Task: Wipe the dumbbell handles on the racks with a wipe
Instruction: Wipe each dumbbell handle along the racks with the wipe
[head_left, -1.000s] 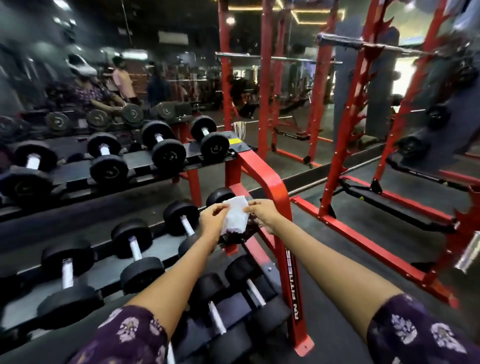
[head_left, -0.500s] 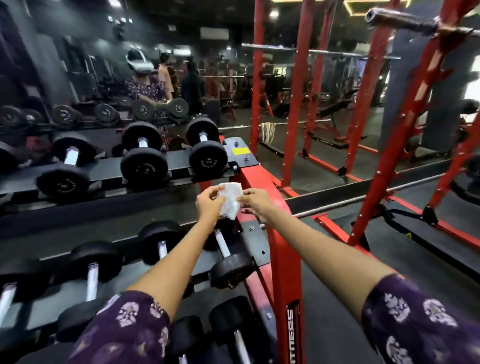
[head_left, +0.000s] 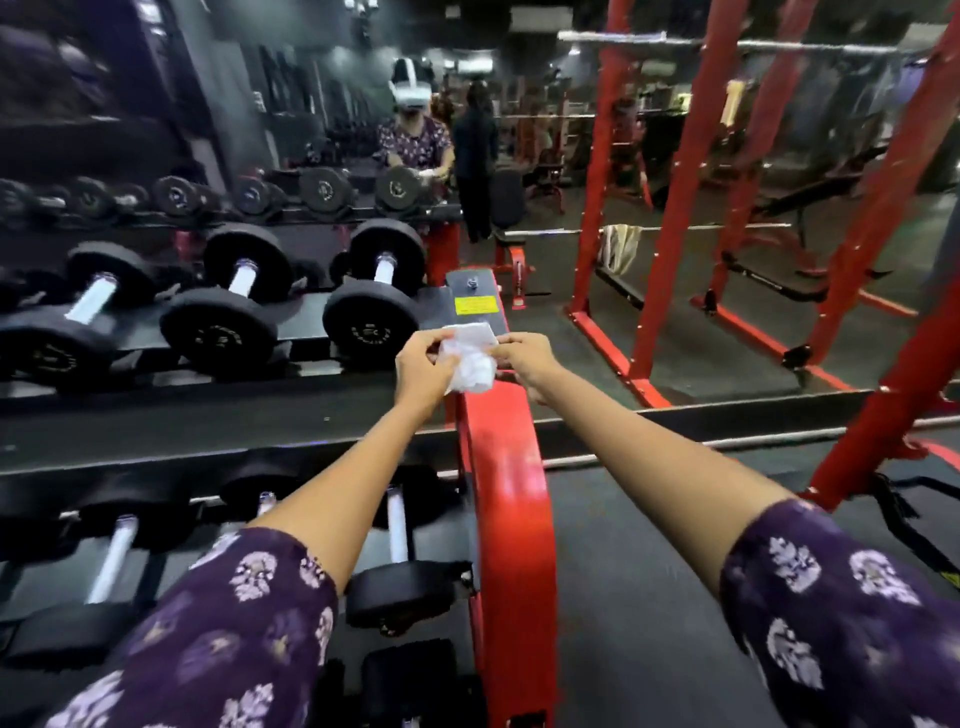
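A crumpled white wipe (head_left: 470, 358) is held between my left hand (head_left: 423, 364) and my right hand (head_left: 527, 358), each pinching one side of it. Both hands hover over the right end of the top shelf of the dumbbell rack (head_left: 498, 493), whose end post is red. Just left of my hands lies the rightmost top-shelf dumbbell (head_left: 376, 291), black with a pale metal handle (head_left: 384, 267). Two more dumbbells (head_left: 228, 301) (head_left: 78, 322) lie further left. On the shelf below, other dumbbells (head_left: 397, 561) show between my forearms. Neither the wipe nor my hands touch a handle.
A mirror behind the rack reflects the dumbbells and a person with a headset (head_left: 413, 130). Red squat racks (head_left: 670, 208) stand to the right on dark rubber flooring, with a bench (head_left: 789, 202) behind. A yellow label (head_left: 474, 305) sits on the rack's end plate.
My hands have risen with the wipe from the lower shelf to the top shelf's right end. The view has tilted up and left, and the wipe looks more crumpled.
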